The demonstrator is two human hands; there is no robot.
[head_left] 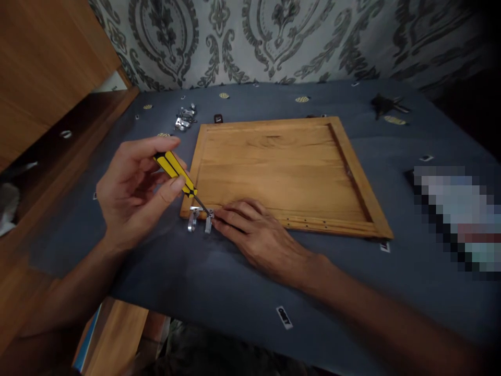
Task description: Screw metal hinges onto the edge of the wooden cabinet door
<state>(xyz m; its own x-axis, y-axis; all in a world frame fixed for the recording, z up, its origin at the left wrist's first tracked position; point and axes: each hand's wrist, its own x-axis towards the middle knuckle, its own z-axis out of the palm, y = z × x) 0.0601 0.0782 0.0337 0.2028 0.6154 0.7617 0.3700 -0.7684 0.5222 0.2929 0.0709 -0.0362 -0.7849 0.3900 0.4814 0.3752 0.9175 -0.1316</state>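
Note:
My left hand is closed around the yellow and black handle of a screwdriver, thumb and fingers pinching it. The shaft slants down to the right, and its tip meets a small metal hook on the front rail of a wooden framed board. Beside it, a second metal hook sits at the board's front left corner. My right hand lies over the front rail, its fingertips closed against the hook under the screwdriver tip. The screw head is too small to make out.
A small pile of metal hooks lies behind the board's left side. Black keys rest at the back right, and a blurred-out flat object is at the right. A wooden cabinet borders the cloth-covered table on the left.

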